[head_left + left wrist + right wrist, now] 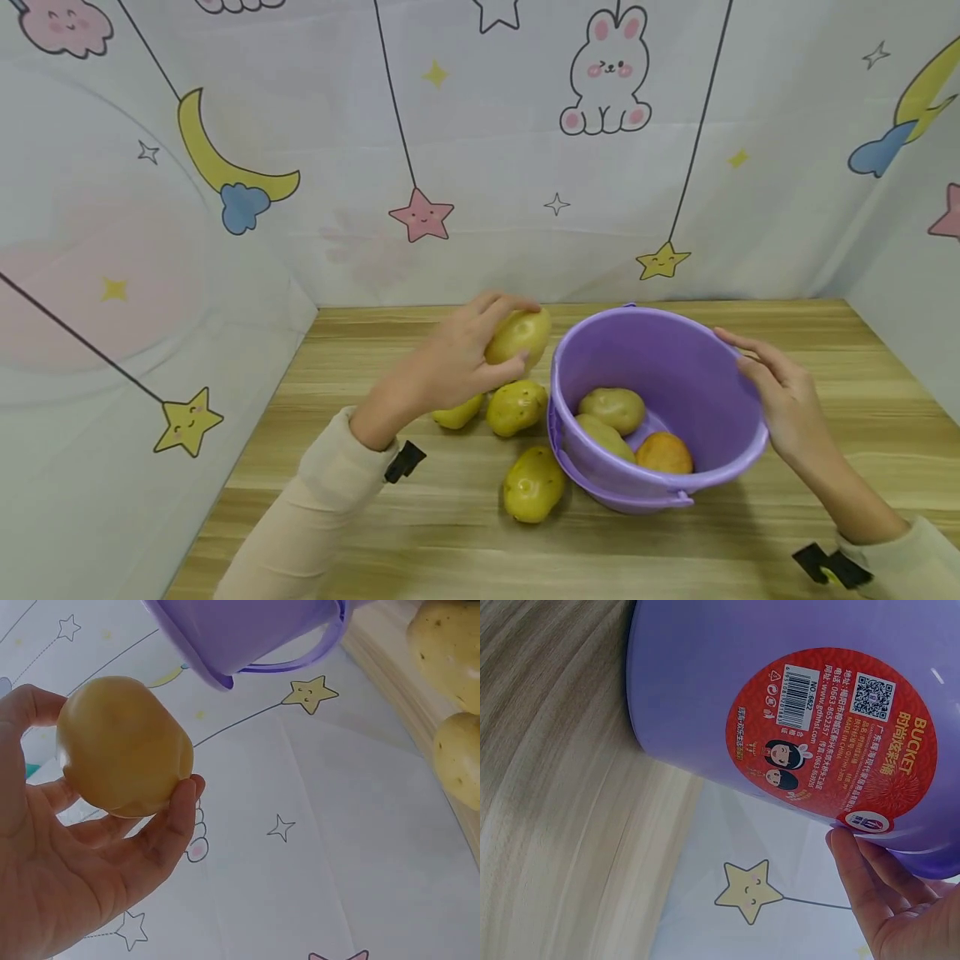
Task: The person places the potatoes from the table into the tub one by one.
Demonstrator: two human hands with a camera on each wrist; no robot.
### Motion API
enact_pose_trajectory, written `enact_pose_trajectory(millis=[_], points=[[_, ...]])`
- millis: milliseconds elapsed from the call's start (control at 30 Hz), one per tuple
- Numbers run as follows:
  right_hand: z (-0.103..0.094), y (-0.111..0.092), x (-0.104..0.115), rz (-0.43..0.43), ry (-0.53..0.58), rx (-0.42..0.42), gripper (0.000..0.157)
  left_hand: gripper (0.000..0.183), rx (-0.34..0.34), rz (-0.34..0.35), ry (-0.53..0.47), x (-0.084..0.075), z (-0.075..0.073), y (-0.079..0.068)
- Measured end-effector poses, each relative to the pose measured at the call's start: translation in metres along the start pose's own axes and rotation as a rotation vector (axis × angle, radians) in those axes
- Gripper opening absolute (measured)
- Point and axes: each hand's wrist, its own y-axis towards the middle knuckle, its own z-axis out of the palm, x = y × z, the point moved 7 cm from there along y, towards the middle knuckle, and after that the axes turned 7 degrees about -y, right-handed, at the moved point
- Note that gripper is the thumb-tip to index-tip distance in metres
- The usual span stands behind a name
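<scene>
My left hand (457, 350) holds a yellow potato (519, 337) above the table, its fingers and thumb curled round it. Just right of it stands a purple bucket (660, 325). My right hand (783, 396) grips the bucket's right rim; in the right wrist view its fingers (855, 881) lie along the outer wall. Inside the bucket rest two potatoes (612, 409) and a rounder orange-brown thing (664, 453) whose kind I cannot tell. Left of the bucket lie three potatoes, one partly hidden under my left wrist, another in the middle (516, 407) and one nearest me (533, 485).
The wood-grain table (420, 542) meets a white cloth backdrop (510, 150) printed with stars, moons and a rabbit at the back and sides. A purple handle (300, 656) hangs down along the bucket's side. A red label (832, 742) is stuck on its outer wall.
</scene>
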Motion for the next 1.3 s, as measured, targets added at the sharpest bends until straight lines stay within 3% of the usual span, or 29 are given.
enact_pose_trajectory(millis=[200,533,700,967,1300], points=[[0.000,-0.001,-0.001,-0.005,0.006,0.001,0.037,0.047,0.023,0.058,-0.009,-0.021,0.008,0.008],[-0.002,0.000,-0.002,0.005,0.016,-0.004,0.037,0.049,0.066,0.128,-0.033,-0.042,0.020,0.021],[-0.002,0.000,-0.001,0.008,0.009,-0.001,0.037,0.049,0.112,0.154,-0.042,-0.048,0.028,0.025],[0.000,-0.002,0.000,0.004,-0.005,0.008,0.037,0.047,0.122,0.227,-0.056,-0.056,0.041,0.028],[0.001,-0.002,0.001,0.009,-0.026,0.020,0.037,0.048,0.101,0.193,-0.022,-0.054,0.047,0.031]])
